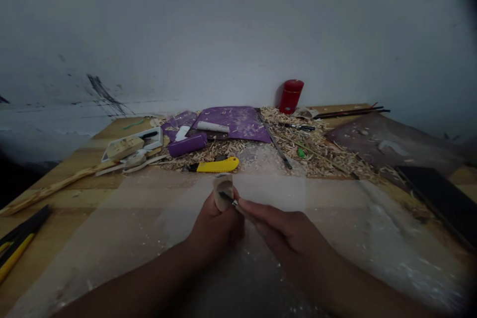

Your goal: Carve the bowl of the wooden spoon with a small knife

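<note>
Pinching a small knife (227, 198) in your right hand (286, 232), you have its tip at a pale piece of wood (222, 193), which stands up out of your left hand (214, 228), closed firmly around its lower part. The light is dim, but the blade seems to be touching the wood. Your hands are close together, held over the front of a wooden table (74, 149) dusted with white flecks. Straight ahead lies a yellow box cutter (214, 164), at the near edge of a heap of wood shavings (294, 146). A purple mat (233, 123) sits among the shavings, with a white tube (212, 126) on it and a purple case (187, 144) just in front. Farther left, a small block of wood (124, 148) rests on a white tray (152, 138), and a long stick (55, 189) runs toward the table's edge. A red canister (291, 96) stands against the wall behind everything, and a black slab (432, 203) lies to your right.
</note>
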The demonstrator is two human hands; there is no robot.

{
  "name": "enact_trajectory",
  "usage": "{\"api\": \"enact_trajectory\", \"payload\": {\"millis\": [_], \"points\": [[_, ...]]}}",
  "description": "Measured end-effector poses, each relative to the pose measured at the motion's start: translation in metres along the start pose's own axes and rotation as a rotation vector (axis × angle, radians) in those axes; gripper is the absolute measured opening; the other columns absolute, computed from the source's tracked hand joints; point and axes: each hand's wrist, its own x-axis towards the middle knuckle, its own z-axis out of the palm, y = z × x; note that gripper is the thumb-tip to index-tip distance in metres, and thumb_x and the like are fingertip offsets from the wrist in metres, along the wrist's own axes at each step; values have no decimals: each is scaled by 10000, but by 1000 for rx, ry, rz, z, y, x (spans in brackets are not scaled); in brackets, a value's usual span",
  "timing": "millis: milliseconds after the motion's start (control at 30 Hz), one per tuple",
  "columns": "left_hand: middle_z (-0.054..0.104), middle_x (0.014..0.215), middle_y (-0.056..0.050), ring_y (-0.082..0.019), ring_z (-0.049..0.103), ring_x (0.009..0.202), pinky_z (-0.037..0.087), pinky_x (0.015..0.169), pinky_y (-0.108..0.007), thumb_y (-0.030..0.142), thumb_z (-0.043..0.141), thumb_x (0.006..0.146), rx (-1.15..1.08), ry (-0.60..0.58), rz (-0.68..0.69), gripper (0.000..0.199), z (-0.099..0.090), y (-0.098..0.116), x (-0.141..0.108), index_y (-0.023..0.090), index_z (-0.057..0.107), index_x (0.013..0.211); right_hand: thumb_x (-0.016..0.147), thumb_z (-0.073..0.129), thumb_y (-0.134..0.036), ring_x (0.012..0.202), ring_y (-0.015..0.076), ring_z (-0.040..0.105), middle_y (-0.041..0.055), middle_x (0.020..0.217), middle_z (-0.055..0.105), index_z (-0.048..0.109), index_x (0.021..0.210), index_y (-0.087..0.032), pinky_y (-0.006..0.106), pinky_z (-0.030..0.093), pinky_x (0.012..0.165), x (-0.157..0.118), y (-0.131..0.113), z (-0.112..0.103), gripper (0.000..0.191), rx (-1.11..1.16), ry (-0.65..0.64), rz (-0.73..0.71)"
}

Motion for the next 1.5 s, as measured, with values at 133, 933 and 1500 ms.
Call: {"api": "enact_trajectory", "payload": {"millis": [133,933,1500], "points": [[404,325,102,-57,305,271,282,313,-175,74,508,596,-27,-116,3,176,-7,5,2,200,434,694,869,401,-143,1082,125,510,-45,1156,588,454,1245,-305,263,389,918,0,-1,-8,413,28,-26,13],[423,434,89,-49,331,373,226,390,-184,90,555,526,-83,40,15,182,0,-6,-1,185,430,618,852,413,-159,752,154,634,5,867,682,453,1246,-274,271,478,701,-4,4,1,413,-167,-16,-71],[425,452,84,-55,341,394,242,403,-196,119,556,626,-11,6,75,153,-7,-11,0,191,424,650,865,372,-166,870,153,611,15,980,658,471,1223,-262,276,463,760,-2,0,8,384,-120,21,-58]]}}
